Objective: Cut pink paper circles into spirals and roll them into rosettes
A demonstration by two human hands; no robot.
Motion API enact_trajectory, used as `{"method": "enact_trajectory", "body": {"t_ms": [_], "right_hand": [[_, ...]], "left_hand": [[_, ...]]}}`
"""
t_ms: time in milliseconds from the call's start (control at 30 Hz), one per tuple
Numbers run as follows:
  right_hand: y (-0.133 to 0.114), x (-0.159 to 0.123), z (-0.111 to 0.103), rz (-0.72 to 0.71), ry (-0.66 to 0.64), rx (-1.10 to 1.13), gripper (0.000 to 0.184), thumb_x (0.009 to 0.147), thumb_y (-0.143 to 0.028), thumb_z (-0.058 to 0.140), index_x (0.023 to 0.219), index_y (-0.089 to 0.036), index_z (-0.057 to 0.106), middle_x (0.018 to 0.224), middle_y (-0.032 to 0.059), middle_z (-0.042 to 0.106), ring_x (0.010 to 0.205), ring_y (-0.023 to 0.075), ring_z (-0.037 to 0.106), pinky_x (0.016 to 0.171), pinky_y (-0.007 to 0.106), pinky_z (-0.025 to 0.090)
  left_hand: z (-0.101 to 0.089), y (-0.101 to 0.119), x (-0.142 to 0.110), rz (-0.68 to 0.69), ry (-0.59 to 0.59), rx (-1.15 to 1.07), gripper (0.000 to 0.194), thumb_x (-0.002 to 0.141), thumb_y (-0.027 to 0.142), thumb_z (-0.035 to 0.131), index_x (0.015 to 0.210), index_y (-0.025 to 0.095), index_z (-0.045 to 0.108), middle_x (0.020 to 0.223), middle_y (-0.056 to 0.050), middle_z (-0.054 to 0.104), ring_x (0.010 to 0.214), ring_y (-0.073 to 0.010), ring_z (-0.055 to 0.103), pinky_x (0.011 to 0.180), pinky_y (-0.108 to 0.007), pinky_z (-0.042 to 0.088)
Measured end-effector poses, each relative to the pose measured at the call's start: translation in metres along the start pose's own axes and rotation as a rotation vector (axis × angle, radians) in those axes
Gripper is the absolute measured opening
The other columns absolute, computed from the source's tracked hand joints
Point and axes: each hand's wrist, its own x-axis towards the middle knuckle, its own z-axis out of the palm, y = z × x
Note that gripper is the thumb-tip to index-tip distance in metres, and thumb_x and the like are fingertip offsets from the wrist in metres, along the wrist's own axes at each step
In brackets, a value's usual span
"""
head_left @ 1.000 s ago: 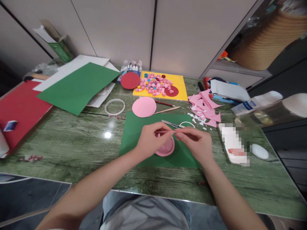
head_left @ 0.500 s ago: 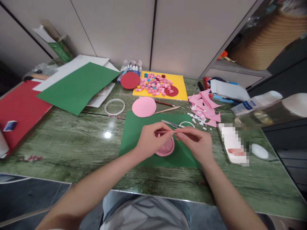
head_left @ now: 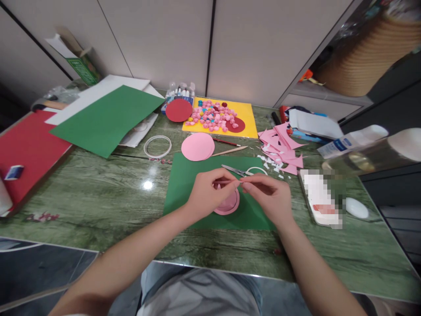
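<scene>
Both my hands meet above a green sheet point(head_left: 184, 188) on the table. My left hand point(head_left: 210, 193) pinches a thin pink paper strip point(head_left: 226, 181). At the strip's right end, the thumb and fingertips of my right hand point(head_left: 269, 195) are pressed together on it. Below my left fingers lies a pink paper spiral point(head_left: 229, 206) on the green sheet, partly covered by that hand. Scissors point(head_left: 235, 169) with white handles rest just beyond my hands. Behind them are a pink paper circle point(head_left: 197, 146) and a wooden stick point(head_left: 230, 151).
Small pink rolled pieces point(head_left: 213, 116) cover a yellow sheet point(head_left: 246, 107), beside a red circle point(head_left: 178, 110). Pink offcuts point(head_left: 279, 145) and white scraps lie at right, near a phone point(head_left: 319, 197). A tape roll point(head_left: 157, 146) and another green sheet point(head_left: 112, 118) are at left.
Almost nothing differs. My hands keep the same pinch on the pink strip, with only a very slight shift of the fingers.
</scene>
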Motion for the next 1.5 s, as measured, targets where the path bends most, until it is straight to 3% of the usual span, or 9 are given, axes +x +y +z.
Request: {"method": "enact_trajectory", "body": {"t_ms": [1500], "right_hand": [[0.0007,0.0017,0.0017,-0.053,-0.035,0.037,0.007,0.074,-0.016,0.068,0.075,-0.022,0.069,0.07,-0.0017,0.067,0.066,0.0125,0.061,0.062,0.024,0.049]], "left_hand": [[0.0006,0.0026,0.0001,0.003,-0.012,0.021,0.009,0.075,0.022,0.062,0.069,0.016,0.066,0.067,0.0,0.068,0.063,-0.0115,0.06,0.058,-0.021,0.044]]}}
